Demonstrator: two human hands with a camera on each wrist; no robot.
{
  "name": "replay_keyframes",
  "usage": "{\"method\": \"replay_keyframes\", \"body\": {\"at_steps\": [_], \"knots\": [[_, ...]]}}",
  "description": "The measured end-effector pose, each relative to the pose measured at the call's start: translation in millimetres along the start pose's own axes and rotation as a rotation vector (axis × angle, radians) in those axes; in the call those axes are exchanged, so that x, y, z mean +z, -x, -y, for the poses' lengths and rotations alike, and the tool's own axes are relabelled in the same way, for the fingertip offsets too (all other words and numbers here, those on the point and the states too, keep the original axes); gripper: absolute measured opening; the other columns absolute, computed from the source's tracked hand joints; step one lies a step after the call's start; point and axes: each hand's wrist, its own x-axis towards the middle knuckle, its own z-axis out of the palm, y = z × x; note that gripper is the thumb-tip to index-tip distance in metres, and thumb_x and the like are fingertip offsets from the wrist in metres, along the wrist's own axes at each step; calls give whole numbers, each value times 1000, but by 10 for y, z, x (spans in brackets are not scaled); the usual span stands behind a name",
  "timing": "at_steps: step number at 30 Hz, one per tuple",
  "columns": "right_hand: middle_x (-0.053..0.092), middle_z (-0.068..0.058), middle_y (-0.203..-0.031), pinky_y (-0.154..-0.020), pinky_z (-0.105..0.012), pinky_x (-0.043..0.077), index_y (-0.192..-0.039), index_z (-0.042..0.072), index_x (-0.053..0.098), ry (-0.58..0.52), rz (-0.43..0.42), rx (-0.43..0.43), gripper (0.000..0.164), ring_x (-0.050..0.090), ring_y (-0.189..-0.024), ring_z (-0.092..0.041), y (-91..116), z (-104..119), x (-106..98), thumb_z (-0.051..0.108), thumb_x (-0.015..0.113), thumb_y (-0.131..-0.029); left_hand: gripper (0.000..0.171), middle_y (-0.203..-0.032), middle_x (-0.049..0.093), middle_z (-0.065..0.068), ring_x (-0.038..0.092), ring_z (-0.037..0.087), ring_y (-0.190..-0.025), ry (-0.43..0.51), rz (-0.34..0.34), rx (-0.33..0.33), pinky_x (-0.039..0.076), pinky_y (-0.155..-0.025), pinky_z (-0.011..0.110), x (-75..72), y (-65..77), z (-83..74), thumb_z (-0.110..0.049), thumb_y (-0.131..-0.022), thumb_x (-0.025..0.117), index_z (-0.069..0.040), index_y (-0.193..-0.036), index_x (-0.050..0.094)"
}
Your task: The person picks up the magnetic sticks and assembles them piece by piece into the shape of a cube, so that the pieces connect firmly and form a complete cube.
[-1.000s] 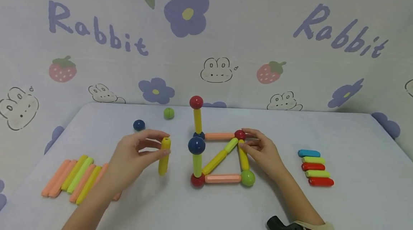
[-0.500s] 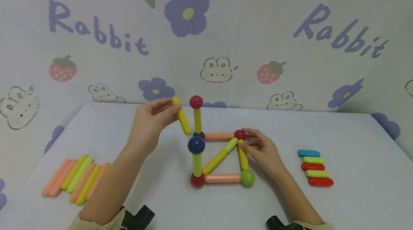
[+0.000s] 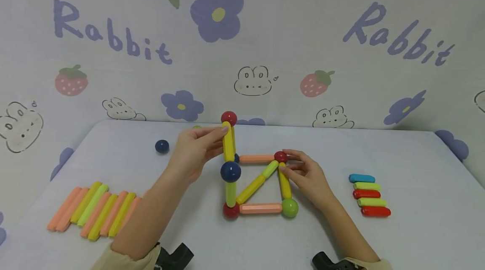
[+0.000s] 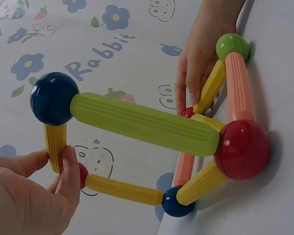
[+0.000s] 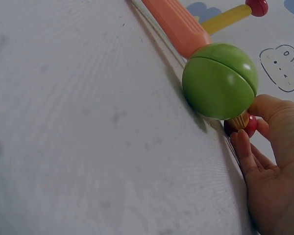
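Observation:
My left hand (image 3: 198, 148) pinches a yellow magnetic stick (image 3: 228, 145) between thumb and fingers. One end of the stick meets the blue ball (image 4: 55, 98) on top of the upright light green stick (image 4: 147, 125); the pinched end is near the raised red ball (image 3: 229, 118), their contact hidden. My right hand (image 3: 308, 175) holds the magnetic-stick frame at its far right corner, fingers by the red ball (image 3: 281, 157) and thumb against the yellow side stick (image 3: 285, 181). Closest to the right wrist camera is the green ball (image 5: 220, 81). A diagonal stick (image 3: 251, 189) crosses the base.
Several orange, yellow and green sticks (image 3: 91, 209) lie in a row at left, partly behind my left forearm. Short coloured sticks (image 3: 372, 195) are lined up at right. A loose blue ball (image 3: 162, 146) sits beyond my left hand; a green ball (image 3: 197, 126) is mostly covered.
My left hand has carried the yellow stick up and to the right, from beside the frame onto the blue ball. My right hand stays at the frame's corner.

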Motion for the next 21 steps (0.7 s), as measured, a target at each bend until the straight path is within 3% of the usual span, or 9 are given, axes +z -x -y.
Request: {"method": "replay_keyframes", "body": {"at_steps": [5, 11, 16, 21], "knots": [[63, -19, -139, -84, -15, 55, -149, 10, 56, 6, 1, -1, 50, 64, -114, -32, -4, 5, 0, 19, 71, -103, 38, -128, 68, 16, 71, 23, -111, 40, -28, -83, 61, -88, 23, 32, -66, 26, -21, -103, 71, 1, -134, 69], [62, -18, -140, -86, -13, 54, -150, 11, 55, 5, 5, 4, 50, 64, -116, -32, -6, 5, -5, 19, 71, -103, 38, -125, 69, 13, 70, 20, -107, 88, -35, -122, 61, -87, 21, 36, -96, 47, -22, -104, 70, 1, -135, 69], [62, -18, -140, -86, -13, 54, -150, 11, 55, 11, 2, 8, 50, 64, -116, -32, -9, -4, -7, 19, 71, -103, 43, -131, 66, 16, 68, 22, -115, 49, 7, -107, 59, -93, 23, -27, -58, 67, -24, -106, 68, 1, -141, 64], [62, -18, -141, -86, -12, 54, -149, 11, 55, 13, -1, 9, 50, 64, -117, -32, -12, -13, -1, 19, 71, -102, 46, -132, 67, 22, 73, 18, -110, -45, 43, -51, 59, -94, 24, -228, 106, 132, -22, -107, 65, 5, -143, 59]]}}
